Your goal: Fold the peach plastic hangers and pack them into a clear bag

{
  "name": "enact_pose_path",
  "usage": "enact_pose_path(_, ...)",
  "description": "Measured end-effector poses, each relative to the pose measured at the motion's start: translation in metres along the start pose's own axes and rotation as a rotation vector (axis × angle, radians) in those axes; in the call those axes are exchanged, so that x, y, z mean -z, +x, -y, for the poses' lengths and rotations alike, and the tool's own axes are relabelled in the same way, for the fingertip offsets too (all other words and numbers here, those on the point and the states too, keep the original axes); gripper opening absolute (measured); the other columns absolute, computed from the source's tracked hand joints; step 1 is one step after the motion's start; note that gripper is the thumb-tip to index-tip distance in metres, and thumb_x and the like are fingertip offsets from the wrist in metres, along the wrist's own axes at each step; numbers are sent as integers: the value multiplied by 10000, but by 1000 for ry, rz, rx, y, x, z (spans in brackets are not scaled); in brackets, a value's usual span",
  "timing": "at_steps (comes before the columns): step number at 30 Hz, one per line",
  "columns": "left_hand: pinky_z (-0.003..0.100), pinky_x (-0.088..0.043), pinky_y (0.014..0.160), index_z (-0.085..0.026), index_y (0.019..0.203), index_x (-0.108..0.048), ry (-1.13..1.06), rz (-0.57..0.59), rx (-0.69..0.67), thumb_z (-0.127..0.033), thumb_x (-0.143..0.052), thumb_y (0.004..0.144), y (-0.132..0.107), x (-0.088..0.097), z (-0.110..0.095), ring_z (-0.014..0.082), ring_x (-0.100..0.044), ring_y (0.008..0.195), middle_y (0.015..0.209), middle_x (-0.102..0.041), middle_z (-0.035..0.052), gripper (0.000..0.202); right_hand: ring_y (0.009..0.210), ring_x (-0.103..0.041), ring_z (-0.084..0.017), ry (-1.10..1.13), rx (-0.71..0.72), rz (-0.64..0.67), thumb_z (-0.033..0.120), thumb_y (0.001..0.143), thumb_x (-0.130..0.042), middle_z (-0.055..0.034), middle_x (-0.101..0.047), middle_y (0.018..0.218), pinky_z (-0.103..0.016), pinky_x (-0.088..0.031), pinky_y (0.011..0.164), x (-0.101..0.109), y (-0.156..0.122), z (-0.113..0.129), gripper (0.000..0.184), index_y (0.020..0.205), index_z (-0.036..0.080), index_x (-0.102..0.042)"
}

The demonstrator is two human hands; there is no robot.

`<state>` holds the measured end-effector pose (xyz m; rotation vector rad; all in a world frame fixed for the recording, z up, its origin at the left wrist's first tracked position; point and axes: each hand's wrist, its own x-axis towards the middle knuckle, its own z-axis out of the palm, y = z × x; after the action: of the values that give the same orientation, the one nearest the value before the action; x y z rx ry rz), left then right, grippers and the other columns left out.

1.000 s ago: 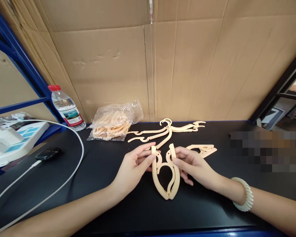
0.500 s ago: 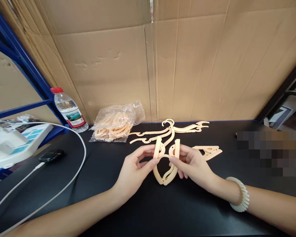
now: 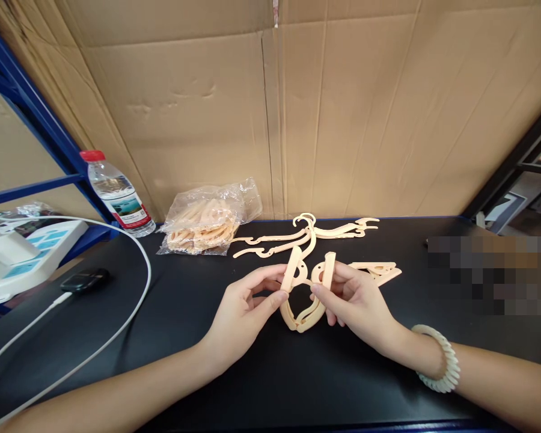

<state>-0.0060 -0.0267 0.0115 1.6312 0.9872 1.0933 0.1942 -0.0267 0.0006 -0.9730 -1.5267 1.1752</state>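
Observation:
A beige plastic folding hanger [image 3: 313,317] is held up between both hands, its two arms bent into a rounded loop. My left hand [image 3: 251,307] pinches its left side between thumb and fingers. On the opposite side my right hand [image 3: 354,297] grips the other arm the same way. Just behind lie unfolded beige hangers [image 3: 338,231] with their hooks overlapping. A folded hanger [image 3: 385,272] rests on the black table beyond my right hand, which partly covers it.
A clear plastic bag [image 3: 202,225] of beige hangers sits at the back, beside a red-capped water bottle [image 3: 126,201]. At left are a white power strip [image 3: 49,252], a black device [image 3: 85,279] and a white cable [image 3: 148,276]. Cardboard [image 3: 184,120] walls the back.
The tops of the hanger's two sides have spread a little farther apart. Both hands keep their hold. The whole view has shifted slightly.

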Motion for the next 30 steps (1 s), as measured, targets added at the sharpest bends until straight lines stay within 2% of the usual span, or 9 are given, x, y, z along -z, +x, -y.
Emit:
enact_pose_path(8, 276, -561, 826, -311, 1174, -659, 43, 11, -15, -254, -633, 861, -3, 0, -1, 174, -613, 983, 1118, -648, 20, 319, 413, -497, -58, -3, 1, 9, 398, 841, -639, 31, -552, 638, -169, -406, 334, 0, -2, 0, 234, 829, 177, -563)
enact_pose_path(15, 255, -571, 749, -261, 1028, -722, 34, -26, -33, -246, -673, 821, 0, -2, 4, 154, -621, 877, 1009, -630, 29, 213, 424, -534, -69, 0, -31, 57, 419, 847, -637, 13, -598, 645, -163, -406, 345, 0, -3, -1, 268, 939, 170, -604)
enact_pose_path(21, 284, -588, 764, -223, 1007, -728, 55, -38, 20, -280, -698, 800, -2, -6, 2, 187, -654, 911, 1032, -667, 50, 217, 426, -526, -67, 28, -41, 77, 403, 805, -693, 7, -619, 658, -162, -397, 351, 0, -4, -1, 285, 940, 167, -608)
enact_pose_path(30, 267, -614, 715, -254, 1016, -752, 99, -52, 0, -282, -675, 815, -5, -8, -3, 204, -667, 931, 1031, -672, 48, 218, 391, -511, -83, 28, -20, 61, 487, 894, -550, 49, -512, 491, -179, -399, 357, -1, -4, 1, 323, 845, 170, -576)
